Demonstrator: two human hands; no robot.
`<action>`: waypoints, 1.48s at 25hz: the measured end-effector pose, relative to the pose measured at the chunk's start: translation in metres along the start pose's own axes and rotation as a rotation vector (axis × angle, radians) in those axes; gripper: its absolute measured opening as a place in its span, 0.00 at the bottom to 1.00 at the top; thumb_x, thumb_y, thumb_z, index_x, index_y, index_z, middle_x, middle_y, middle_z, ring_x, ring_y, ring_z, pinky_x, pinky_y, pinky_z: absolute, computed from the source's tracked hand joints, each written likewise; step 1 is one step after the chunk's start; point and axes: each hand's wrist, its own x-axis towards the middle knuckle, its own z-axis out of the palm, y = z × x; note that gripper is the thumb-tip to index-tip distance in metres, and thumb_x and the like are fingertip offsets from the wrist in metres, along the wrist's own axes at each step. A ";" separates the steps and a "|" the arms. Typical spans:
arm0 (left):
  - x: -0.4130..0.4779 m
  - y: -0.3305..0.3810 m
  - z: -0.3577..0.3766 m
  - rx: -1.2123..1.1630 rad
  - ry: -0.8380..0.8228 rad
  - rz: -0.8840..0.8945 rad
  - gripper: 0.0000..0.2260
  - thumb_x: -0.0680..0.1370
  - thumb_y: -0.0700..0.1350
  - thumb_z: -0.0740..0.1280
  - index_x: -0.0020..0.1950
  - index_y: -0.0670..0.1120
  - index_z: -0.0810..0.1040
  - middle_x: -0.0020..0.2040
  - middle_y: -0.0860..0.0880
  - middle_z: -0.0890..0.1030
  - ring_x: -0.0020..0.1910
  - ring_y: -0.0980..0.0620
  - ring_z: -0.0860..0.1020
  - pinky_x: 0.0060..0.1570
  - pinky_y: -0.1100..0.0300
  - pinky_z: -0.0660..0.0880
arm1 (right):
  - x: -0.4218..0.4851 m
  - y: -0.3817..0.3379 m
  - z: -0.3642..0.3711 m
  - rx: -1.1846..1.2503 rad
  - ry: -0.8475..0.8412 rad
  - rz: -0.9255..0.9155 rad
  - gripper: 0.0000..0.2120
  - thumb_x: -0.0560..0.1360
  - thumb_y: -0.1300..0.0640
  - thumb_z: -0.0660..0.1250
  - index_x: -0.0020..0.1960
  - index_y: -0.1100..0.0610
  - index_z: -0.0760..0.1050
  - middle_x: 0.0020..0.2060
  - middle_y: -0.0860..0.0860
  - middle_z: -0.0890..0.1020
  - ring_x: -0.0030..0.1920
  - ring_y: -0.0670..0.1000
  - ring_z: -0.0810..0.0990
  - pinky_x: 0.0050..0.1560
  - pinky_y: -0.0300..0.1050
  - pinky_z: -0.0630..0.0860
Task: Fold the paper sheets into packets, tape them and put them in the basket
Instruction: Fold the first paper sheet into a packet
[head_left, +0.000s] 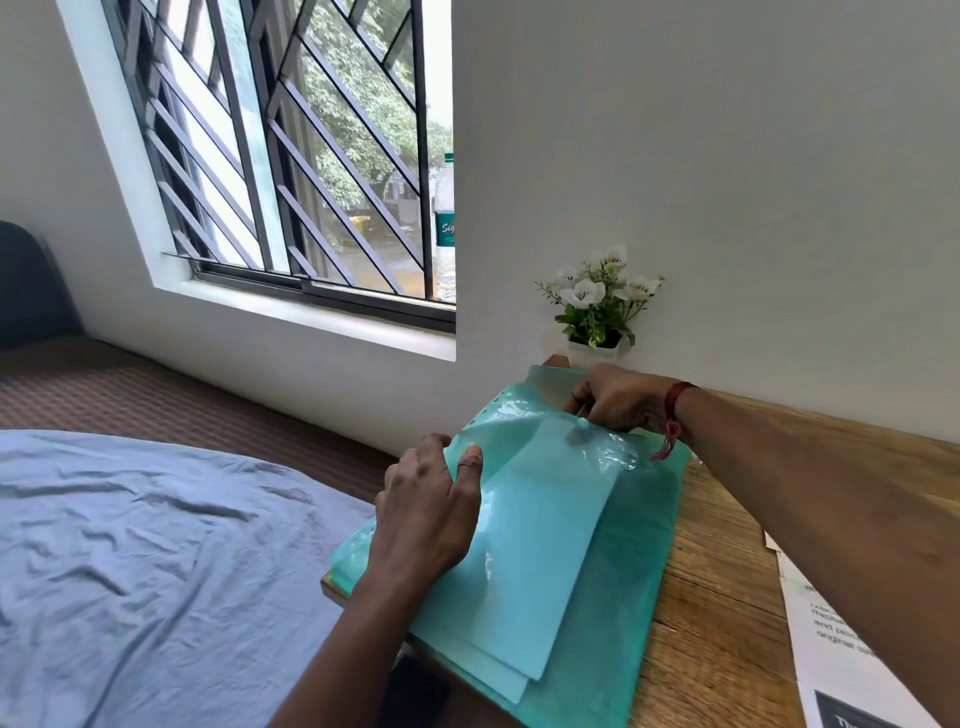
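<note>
Paper sheets (540, 530) sit inside a glossy plastic sleeve (511, 415) at the surface's (727, 571) left edge, by the bed; left hand (431, 514) grips the sleeve's left edge w/ thumb on top, right hand (618, 400) pinches its far end, fingers curled. Risk: a skewed pull could crease or tear the sheets, or the slick sleeve slides off the edge. Text: bottle (445, 228) label reads "Sig…", printed sheet (831, 649) at right is too blurry to read.

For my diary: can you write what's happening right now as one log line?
left hand: grips plastic sleeve side edge | right hand: pinches sleeve top | teal paper sheets: in sleeve atop wooden table
</note>
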 end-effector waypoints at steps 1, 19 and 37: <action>0.000 0.000 0.000 0.003 -0.002 0.003 0.20 0.80 0.60 0.54 0.65 0.50 0.70 0.62 0.45 0.75 0.63 0.43 0.70 0.62 0.46 0.67 | 0.000 0.001 0.000 -0.041 0.041 -0.006 0.09 0.65 0.66 0.78 0.44 0.59 0.83 0.37 0.52 0.85 0.37 0.51 0.81 0.38 0.44 0.80; -0.001 0.000 0.002 0.114 -0.004 0.028 0.21 0.81 0.60 0.52 0.67 0.49 0.68 0.63 0.44 0.73 0.63 0.42 0.68 0.61 0.45 0.67 | -0.042 -0.012 -0.013 -0.624 0.936 -0.523 0.08 0.74 0.66 0.64 0.48 0.58 0.79 0.42 0.56 0.83 0.40 0.60 0.80 0.35 0.45 0.71; 0.000 0.002 0.000 0.113 -0.017 0.005 0.17 0.80 0.57 0.54 0.61 0.47 0.69 0.62 0.43 0.74 0.61 0.40 0.70 0.59 0.45 0.68 | -0.083 -0.074 -0.061 -0.602 1.447 -0.640 0.13 0.70 0.70 0.64 0.51 0.59 0.80 0.38 0.58 0.78 0.38 0.61 0.77 0.40 0.50 0.72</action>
